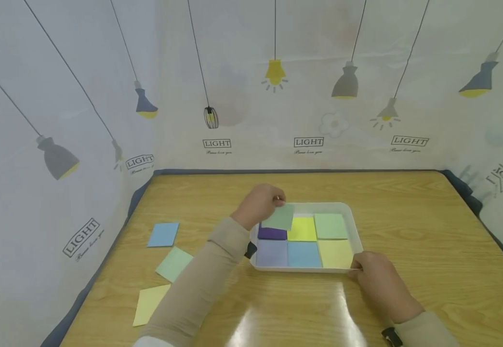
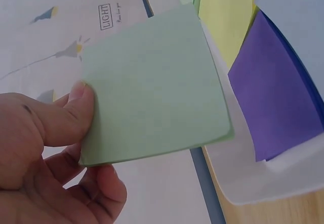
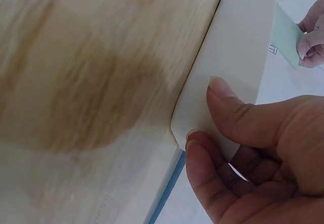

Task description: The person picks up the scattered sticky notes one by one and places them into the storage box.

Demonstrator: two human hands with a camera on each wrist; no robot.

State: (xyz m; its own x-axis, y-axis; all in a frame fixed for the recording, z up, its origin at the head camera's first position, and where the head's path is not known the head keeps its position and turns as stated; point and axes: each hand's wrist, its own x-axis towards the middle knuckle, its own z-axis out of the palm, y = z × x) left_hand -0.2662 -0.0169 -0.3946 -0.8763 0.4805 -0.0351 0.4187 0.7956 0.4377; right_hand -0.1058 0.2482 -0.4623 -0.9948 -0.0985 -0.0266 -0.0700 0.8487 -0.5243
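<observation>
The left hand [image 1: 258,205] pinches a pale-green square paper pad [image 2: 152,87] by its edge above a white rectangular plastic-looking tray [image 3: 235,47], whose near right corner the right hand [image 1: 378,278] grips, probably to keep it steady

The left sleeve [image 1: 199,284] is beige with a broad cuff [image 1: 229,237], the right sleeve [image 1: 427,330] likewise beige, beside a black wrist piece [image 1: 391,336].
</observation>
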